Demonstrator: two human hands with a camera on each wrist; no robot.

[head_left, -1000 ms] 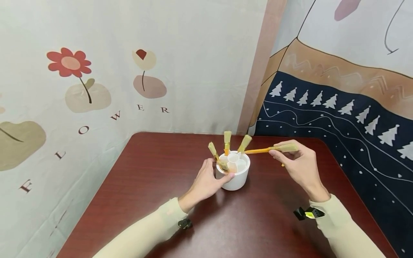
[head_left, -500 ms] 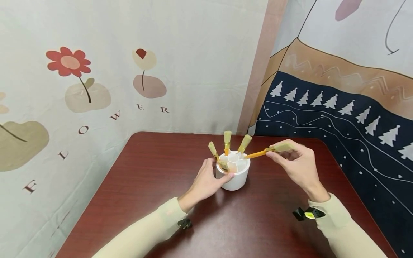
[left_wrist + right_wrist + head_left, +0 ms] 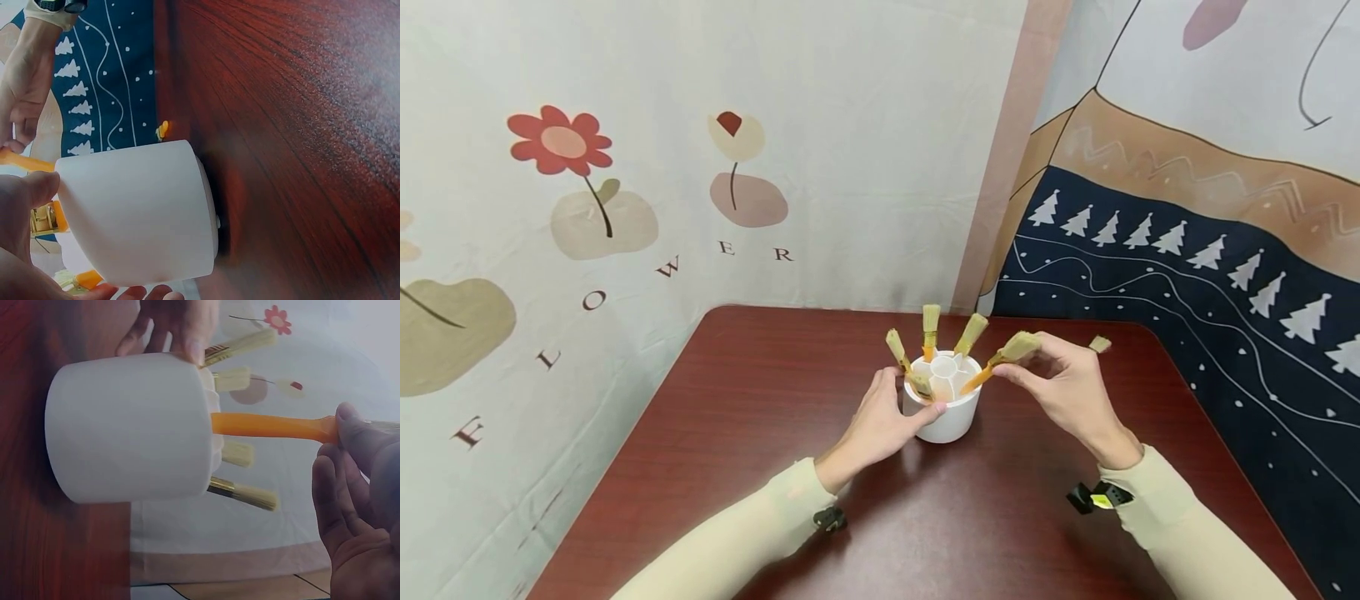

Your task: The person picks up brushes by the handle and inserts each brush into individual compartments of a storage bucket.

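Observation:
A white round brush holder (image 3: 947,423) with petal-shaped compartments stands upright on the table. My left hand (image 3: 874,429) grips its near left side, thumb at the rim. Between thumb and fingers, my right hand (image 3: 1071,398) pinches a paintbrush (image 3: 976,380) near its bristle end. Its orange handle points down into the holder's right side, and in the right wrist view the handle (image 3: 269,427) passes behind the near rim. Several other paintbrushes stand in the holder, bristles up, among them one at the back (image 3: 931,321) and one leaning right (image 3: 972,332).
The bristles of another brush (image 3: 1100,343) show beyond my right hand, mostly hidden by it. A dark red wooden table (image 3: 760,375) lies under everything. Behind it hang a flower-printed cloth (image 3: 850,167) and a navy tree-patterned cloth (image 3: 1097,267).
My right hand has moved left with the paintbrush, tilting it from nearly level to steeper, handle end now in the holder. My left hand and the holder have stayed in place.

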